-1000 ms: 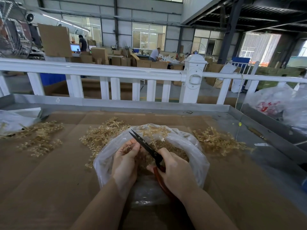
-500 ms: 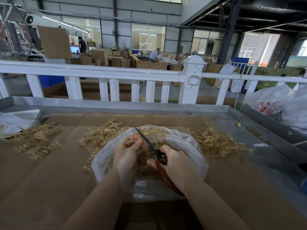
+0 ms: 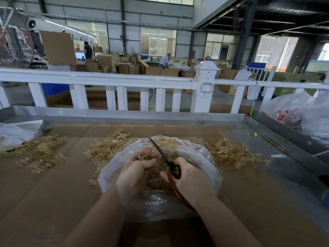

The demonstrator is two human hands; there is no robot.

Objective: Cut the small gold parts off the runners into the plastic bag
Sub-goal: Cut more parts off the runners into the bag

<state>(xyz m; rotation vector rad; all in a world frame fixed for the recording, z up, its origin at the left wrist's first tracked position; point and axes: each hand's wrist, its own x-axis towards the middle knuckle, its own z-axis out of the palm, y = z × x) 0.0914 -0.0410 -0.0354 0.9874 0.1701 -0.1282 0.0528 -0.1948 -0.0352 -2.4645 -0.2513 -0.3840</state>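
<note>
A clear plastic bag (image 3: 201, 157) lies open on the cardboard-covered table, with loose small gold parts (image 3: 156, 179) inside it. My left hand (image 3: 135, 170) is over the bag's mouth and pinches a gold runner (image 3: 142, 157) between thumb and fingers. My right hand (image 3: 188, 180) grips red-handled scissors (image 3: 170, 164); the dark blades point up and left, past the runner, and look closed.
Gold runner piles lie at the left (image 3: 41, 152), behind the bag (image 3: 110, 145) and to the right (image 3: 229, 154). The table has a raised metal rim (image 3: 124, 114). Plastic bags sit at far left (image 3: 16, 132) and far right (image 3: 293, 111). A white fence (image 3: 110, 82) stands behind.
The scissor blades swung from pointing left toward more upright and closed by the runner. My left hand shifted slightly right over the bag's mouth.
</note>
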